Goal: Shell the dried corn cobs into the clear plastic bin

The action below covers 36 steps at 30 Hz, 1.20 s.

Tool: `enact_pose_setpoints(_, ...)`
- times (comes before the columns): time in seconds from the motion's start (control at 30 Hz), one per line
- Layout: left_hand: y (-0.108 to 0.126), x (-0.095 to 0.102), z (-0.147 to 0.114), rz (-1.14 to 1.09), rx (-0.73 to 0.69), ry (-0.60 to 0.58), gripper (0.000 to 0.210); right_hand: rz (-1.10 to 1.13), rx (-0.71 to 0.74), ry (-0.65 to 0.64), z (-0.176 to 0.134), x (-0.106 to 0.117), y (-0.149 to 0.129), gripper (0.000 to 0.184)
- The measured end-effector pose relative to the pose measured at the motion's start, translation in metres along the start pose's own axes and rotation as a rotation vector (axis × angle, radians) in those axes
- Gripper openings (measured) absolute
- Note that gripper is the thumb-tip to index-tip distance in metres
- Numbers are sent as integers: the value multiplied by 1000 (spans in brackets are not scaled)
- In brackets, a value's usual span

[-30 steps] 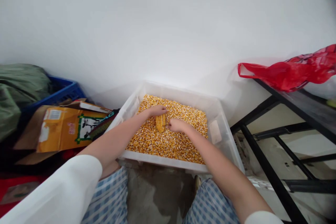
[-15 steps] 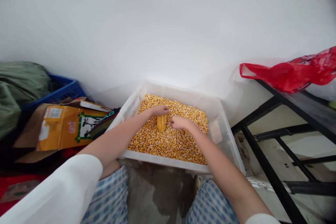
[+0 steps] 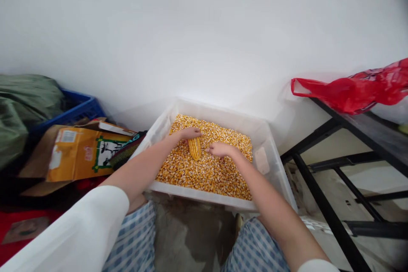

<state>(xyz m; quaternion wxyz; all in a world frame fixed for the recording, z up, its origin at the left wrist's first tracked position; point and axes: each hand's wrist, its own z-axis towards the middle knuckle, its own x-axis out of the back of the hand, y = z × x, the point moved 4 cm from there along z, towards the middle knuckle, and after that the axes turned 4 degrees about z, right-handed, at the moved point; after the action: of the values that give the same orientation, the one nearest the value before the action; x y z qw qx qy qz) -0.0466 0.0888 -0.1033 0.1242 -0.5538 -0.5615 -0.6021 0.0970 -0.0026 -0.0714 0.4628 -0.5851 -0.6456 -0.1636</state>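
A yellow corn cob stands tilted over loose kernels, its upper end in the grip of my left hand. Just to the right of the cob is my right hand, its fingers curled together. Something thin seems to show at those fingertips, too small to make out. A small gap separates the right fingertips from the cob. Both hands are above the kernels in a whitish plastic bin.
Behind the bin rises a white wall. On the left are an orange carton and a blue crate with a green cover. A black metal frame stands at right, with a red plastic bag on top.
The cob has tilted, its upper end moving slightly left with my left hand. My right hand has shifted slightly, and the gap to the cob is a little wider.
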Motion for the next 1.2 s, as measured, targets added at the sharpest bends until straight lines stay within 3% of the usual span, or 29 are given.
enact_pose_setpoints(0.2, 0, 4, -6, -113, 30, 6, 42, 286, -5, 221, 14, -12, 13, 58)
enact_pose_setpoints(0.33, 4, 20, -7, -248, 80, 108, 38, 623, 25, 245, 28, -25, 8, 56)
enact_pose_setpoints(0.5, 17, 35, -11, -316, 64, 195, 35, 1038, 71, 257, 31, -23, 1, 48)
enact_pose_setpoints(0.77, 18, 32, -12, -309, 86, 184, 37, 1239, 222, 199, 28, -22, -5, 32)
enact_pose_setpoints(0.97, 16, 38, -17, -357, 110, 158, 38, 1324, 150, 124, 22, -17, -1, 31)
enact_pose_setpoints(1.2, 9, 44, -16, -521, 103, 213, 43, 1413, 210, 122, 11, -1, 2, 30)
